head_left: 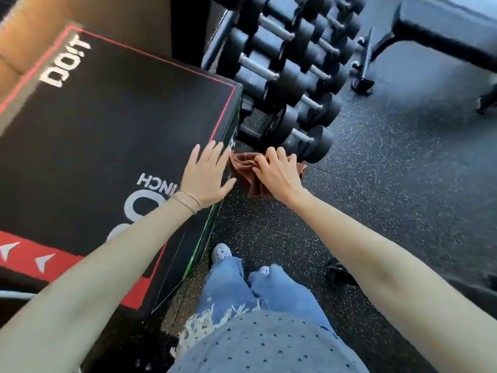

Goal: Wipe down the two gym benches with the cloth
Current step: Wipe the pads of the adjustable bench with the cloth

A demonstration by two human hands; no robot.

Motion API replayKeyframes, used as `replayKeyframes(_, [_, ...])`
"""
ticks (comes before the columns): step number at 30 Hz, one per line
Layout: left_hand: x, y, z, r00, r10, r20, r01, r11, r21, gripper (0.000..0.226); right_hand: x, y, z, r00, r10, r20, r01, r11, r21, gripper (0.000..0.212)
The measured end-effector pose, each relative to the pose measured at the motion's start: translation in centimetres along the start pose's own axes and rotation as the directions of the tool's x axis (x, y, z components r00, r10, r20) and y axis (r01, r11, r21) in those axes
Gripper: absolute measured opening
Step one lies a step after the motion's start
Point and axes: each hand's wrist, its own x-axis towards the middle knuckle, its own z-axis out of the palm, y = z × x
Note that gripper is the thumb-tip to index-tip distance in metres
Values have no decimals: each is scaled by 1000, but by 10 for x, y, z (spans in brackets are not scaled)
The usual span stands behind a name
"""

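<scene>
A brown cloth [246, 170] hangs bunched in the air just off the corner of a black plyo box [113, 125]. My right hand [277, 170] grips the cloth with curled fingers. Over the box's near right corner my left hand [205, 175] lies flat with fingers spread, beside the cloth. One black gym bench [441, 36] stands at the far right on a dark metal frame. I see no second bench.
A rack of black dumbbells [290, 71] stands right behind the cloth. The speckled rubber floor [390, 170] stretches from my feet toward the bench. A small dark object [340, 273] lies on the floor under my right forearm.
</scene>
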Motion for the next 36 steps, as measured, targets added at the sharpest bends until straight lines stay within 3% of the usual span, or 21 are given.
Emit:
replayKeyframes(6, [40,100,-5,950,313,4,-313,948,52,74,-106,61,9,967,255,-23,-256,956,-146,28])
replayKeyframes(15, [21,274,8,783,618,65,-622,776,108,75,-296,134,14,791,611,1,-601,778,-184,34])
replayKeyframes(19, [2,359,12,682,726,87,-730,672,125,75,-387,154,10,704,710,-30,-681,662,-312,30])
replayKeyframes(30, [-31,535,19,387,915,114,-921,378,90,73,-544,187,1,469,883,-15,-819,428,-382,30])
replayKeyframes(36, [-1,603,36,294,941,171,-955,280,101,73,-581,228,10,354,935,11,-859,329,-393,29])
